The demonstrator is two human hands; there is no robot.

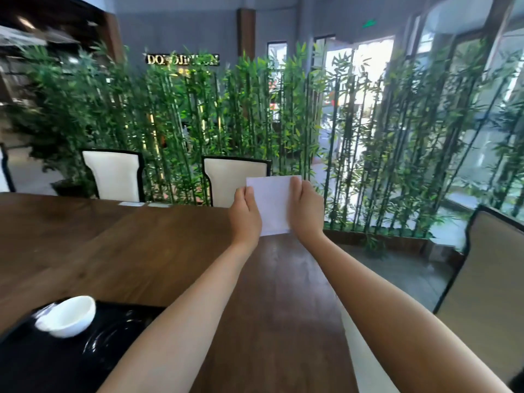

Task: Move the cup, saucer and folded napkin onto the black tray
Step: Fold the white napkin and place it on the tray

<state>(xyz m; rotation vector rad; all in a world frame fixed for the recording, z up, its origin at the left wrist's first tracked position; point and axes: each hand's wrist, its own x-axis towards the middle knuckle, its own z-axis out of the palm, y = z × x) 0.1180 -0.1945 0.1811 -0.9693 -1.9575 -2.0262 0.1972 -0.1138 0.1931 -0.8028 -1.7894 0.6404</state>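
A white folded napkin (272, 204) is held up in the air above the far side of the wooden table (170, 251). My left hand (246, 215) grips its left edge and my right hand (304, 209) grips its right edge. The black tray (85, 358) lies at the lower left on the table. On it sits a white cup (68, 314), tilted, with what looks like a white saucer under it. Both arms stretch out over the table.
Two white chairs with black frames (114, 174) (226, 177) stand at the table's far side. Another chair (487, 279) is at the right. A bamboo plant screen (368, 137) runs behind. Small white cards (131, 203) lie at the far table edge.
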